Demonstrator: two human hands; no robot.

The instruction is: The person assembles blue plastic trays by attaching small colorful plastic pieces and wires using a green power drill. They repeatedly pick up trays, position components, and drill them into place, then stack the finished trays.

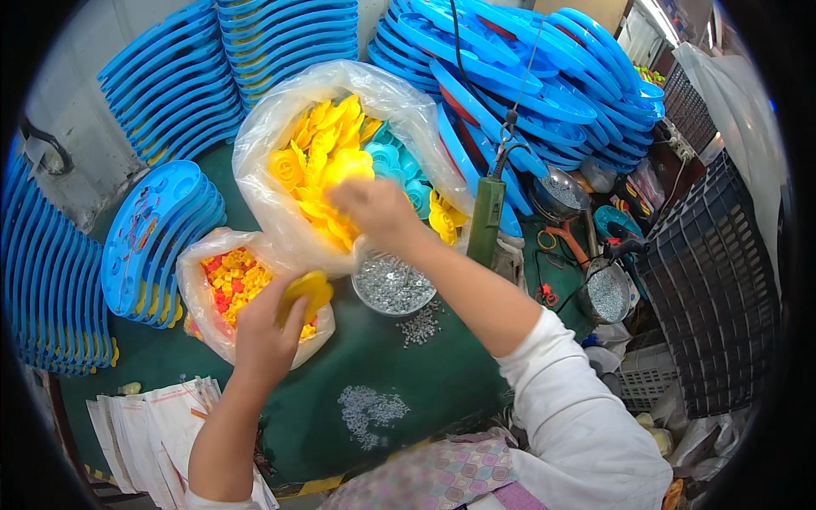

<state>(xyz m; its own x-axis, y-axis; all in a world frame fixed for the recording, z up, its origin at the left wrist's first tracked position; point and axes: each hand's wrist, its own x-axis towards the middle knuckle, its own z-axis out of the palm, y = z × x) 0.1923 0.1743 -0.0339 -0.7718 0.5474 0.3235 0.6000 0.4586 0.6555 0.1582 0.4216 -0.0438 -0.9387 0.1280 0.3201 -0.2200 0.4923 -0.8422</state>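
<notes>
My left hand [265, 331] is closed around a yellow flower-shaped plastic piece [308, 292], held above a small bag [208, 248] of tiny yellow and red parts. My right hand [374, 208] reaches into a large clear plastic bag [263, 110]. Its blurred fingers touch the yellow plastic pieces [327, 136] there, and whether they grip one is not visible. Turquoise pieces [408, 174] of rounded shape lie beside the yellow ones. Just below my right forearm stands a bowl [391, 285] of small shiny metal parts, partly covered by the arm.
Blue curved plastic panels stand stacked at the left [140, 246] and the back [289, 34], with a heap [535, 76] at the back right. A green electric screwdriver [486, 221] hangs on a cord. Clear small parts [370, 415] and papers [157, 425] lie near the front edge. A black crate [714, 272] stands right.
</notes>
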